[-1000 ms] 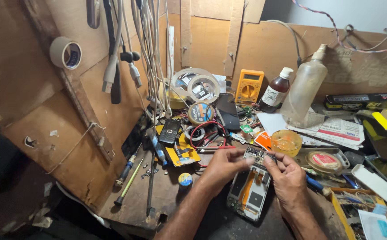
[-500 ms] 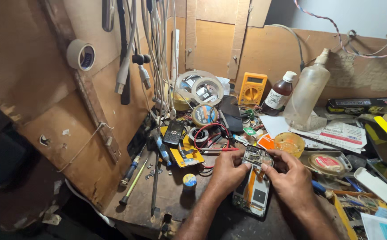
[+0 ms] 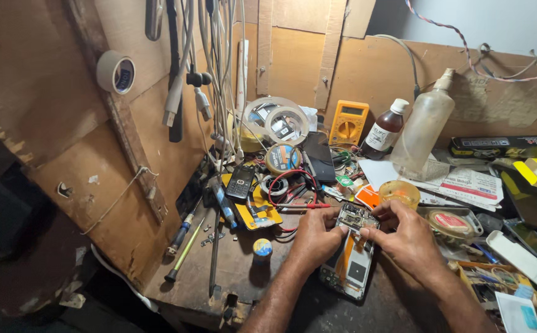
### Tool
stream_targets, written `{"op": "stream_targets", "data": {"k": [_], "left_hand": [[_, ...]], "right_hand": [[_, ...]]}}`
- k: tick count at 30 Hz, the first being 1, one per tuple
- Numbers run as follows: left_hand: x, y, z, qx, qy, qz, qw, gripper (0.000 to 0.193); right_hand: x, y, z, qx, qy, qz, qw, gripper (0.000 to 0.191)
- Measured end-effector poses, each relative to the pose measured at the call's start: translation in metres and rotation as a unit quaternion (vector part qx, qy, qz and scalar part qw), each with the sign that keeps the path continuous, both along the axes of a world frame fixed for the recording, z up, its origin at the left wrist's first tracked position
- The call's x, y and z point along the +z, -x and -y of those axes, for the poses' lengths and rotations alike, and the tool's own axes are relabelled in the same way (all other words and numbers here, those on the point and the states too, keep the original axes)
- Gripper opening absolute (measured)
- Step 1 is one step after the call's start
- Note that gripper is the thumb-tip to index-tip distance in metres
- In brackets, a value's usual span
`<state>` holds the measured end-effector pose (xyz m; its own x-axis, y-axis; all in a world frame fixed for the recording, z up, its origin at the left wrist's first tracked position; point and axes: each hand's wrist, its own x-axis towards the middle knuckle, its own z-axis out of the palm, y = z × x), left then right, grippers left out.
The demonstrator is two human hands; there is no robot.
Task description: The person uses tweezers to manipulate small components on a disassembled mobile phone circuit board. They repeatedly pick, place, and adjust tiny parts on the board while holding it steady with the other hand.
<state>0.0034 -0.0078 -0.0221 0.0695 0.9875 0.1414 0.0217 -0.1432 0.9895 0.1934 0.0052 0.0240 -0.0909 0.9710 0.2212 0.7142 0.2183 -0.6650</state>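
Right now my left hand and my right hand meet over the opened smartphone with its back cover off and circuit board exposed, which lies flat on the dark, worn wooden table, just in front of me and slightly right of centre. The left fingers are curled and pressed against the phone's left edge near its top, steadying the frame. The right fingers are pinched nearly closed at the top of the board; whether they grip a small part or a fine tool I cannot tell, it is too small to make out.

To do this well, I judge the left hand should keep the body pinned flat so it cannot skate on the table, while the right works with light, straight pulls rather than twisting, since the board and any ribbon near it look fragile. Loose screws would be easy to lose in this clutter.

Around the phone: a red wire lead loops just behind my left hand, a small black keypad phone rests on a yellow pad beyond it, and a small round amber plastic tub sits just behind my right hand. A yellow multimeter leans against the back board, beside a brown glass bottle with a white cap.
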Motion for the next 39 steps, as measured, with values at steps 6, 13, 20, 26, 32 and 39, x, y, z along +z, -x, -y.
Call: {"op": "stream_targets", "data": {"k": [6, 13, 20, 26, 32, 39], "left_hand": [[-0.002, -0.003, -0.003, -0.006, -0.015, 0.034, 0.999, 0.036], [0.003, -0.002, 0.001, -0.005, 0.015, -0.010, 1.000, 0.035], [0.002, -0.003, 0.001, 0.003, -0.013, -0.001, 1.000, 0.034], [-0.001, -0.003, -0.001, 0.000, -0.022, -0.002, 1.000, 0.033], [-0.002, -0.003, -0.002, 0.013, -0.013, -0.013, 1.000, 0.036], [0.000, -0.003, -0.002, 0.014, -0.007, -0.001, 1.000, 0.036]], "right_hand": [[-0.001, -0.002, 0.002, -0.012, -0.006, 0.027, 1.000, 0.047], [-0.004, -0.008, -0.001, -0.011, -0.006, 0.041, 0.999, 0.053], [-0.006, -0.007, 0.001, -0.029, -0.004, 0.035, 0.999, 0.043], [0.003, 0.002, 0.017, -0.057, -0.037, 0.009, 0.998, 0.031], [0.004, -0.012, 0.018, -0.072, 0.053, -0.218, 0.972, 0.025], [-0.016, -0.035, 0.008, 0.012, 0.093, -0.247, 0.964, 0.042]]}}
